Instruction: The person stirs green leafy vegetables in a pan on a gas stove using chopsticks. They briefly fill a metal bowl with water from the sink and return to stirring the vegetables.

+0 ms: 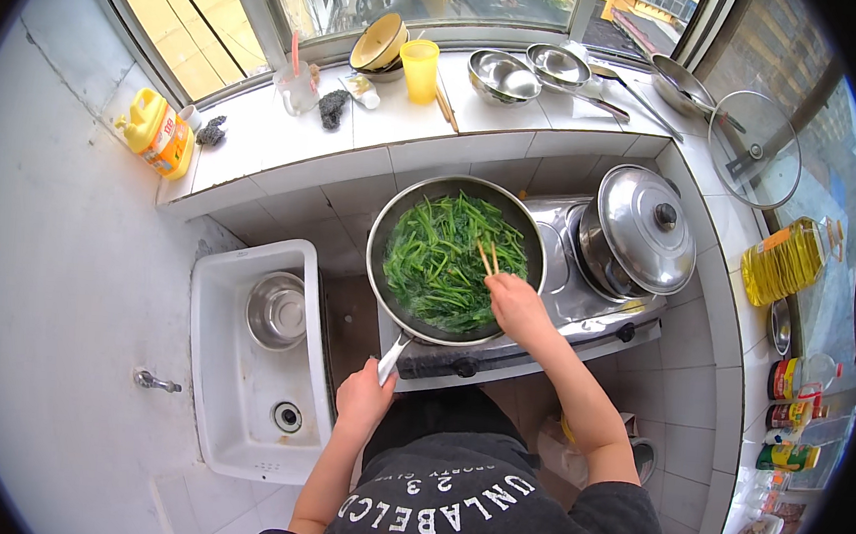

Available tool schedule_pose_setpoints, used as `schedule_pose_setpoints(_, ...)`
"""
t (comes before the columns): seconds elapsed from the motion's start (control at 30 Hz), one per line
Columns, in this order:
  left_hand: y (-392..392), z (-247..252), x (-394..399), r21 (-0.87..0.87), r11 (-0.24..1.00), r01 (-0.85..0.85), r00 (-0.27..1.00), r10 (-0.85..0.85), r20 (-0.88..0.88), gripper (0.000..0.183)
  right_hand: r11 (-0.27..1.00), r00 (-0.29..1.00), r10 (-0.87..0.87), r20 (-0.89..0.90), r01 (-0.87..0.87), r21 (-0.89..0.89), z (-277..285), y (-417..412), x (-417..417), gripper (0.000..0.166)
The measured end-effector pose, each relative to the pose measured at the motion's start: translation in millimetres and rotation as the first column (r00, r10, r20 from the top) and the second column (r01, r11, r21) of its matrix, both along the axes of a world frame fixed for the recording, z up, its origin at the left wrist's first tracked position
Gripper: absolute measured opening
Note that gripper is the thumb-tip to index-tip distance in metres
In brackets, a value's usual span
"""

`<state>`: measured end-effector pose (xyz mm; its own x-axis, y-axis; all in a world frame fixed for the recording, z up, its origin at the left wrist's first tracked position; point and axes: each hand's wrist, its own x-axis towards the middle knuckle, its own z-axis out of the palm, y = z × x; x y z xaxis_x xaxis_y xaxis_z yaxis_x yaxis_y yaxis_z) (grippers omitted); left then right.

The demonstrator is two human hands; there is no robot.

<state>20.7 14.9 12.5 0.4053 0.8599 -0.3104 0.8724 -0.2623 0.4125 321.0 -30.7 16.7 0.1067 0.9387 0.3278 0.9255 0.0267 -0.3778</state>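
Observation:
A dark-lined frying pan [376, 278] sits over the left side of a steel gas stove [581, 315]. Cut leafy green vegetables [443, 261] fill most of it, and faint steam hangs over them. My left hand [364, 396] grips the pan's metal handle [393, 359]. In my right hand [518, 308] is a pair of wooden chopsticks [488, 258], their tips down among the greens at the pan's right side. My fingers hide the upper ends of the chopsticks.
Right of the pan stands a lidded steel pot [639, 233]. A white sink [239, 417] on the left holds a steel bowl [277, 311]. Along the tiled ledge [466, 142] are metal bowls [504, 77], a yellow cup [419, 71] and a glass lid [755, 150]. An oil bottle [784, 262] stands at right.

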Motion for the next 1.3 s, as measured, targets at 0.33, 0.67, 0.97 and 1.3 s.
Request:
schedule_pose_setpoints(0.33, 0, -1, -2, -0.028, 0.999, -0.024, 0.999, 0.025, 0.047, 0.033, 0.994, 0.989, 0.040, 0.139, -0.025, -0.107, -3, -24, -16, 0.026)
schedule_pose_setpoints(0.67, -1, 0, -1, 0.001, 1.000, -0.012, 1.000, 0.012, 0.027, 0.032, 0.996, 0.997, -0.075, -0.008, 0.075, 0.047, 31, 2, 4, 0.022)
schedule_pose_setpoints(0.97, -1, -9, -4, 0.003, 1.000, -0.006, 1.000, 0.006, 0.016, 0.033, 0.986, 0.975, 0.064, 0.214, -0.029, -0.163, -4, -10, -10, 0.026)
schedule_pose_setpoints(1.3, -1, 0, -1, -0.011, 1.000, -0.024, 1.000, 0.024, 0.005, 0.034, 0.963, 0.957, 0.252, 0.143, -0.234, -0.134, 17, -36, -35, 0.034)
